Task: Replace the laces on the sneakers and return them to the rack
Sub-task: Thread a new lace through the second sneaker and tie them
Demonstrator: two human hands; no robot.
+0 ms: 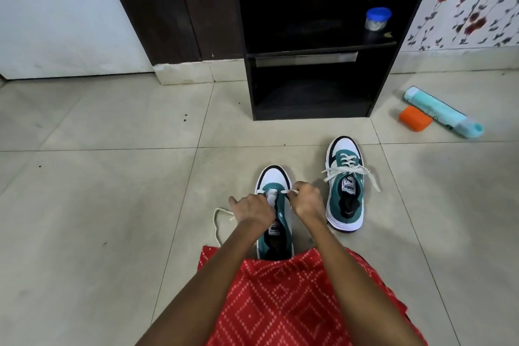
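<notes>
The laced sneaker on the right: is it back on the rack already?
No, the laced sneaker stands on the floor tiles in front of the black rack.

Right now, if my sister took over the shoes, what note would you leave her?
Left hand holds the lace on the near sneaker, left side; right hand pinches the lace's other end on the right side.
Both sneakers are on the floor in front of the rack; the other sneaker stands to the right.
Done: other sneaker laced, ends loose. Near sneaker shows only its first row threaded.
Left: finish lacing, tie both, put the pair in the rack.
</notes>
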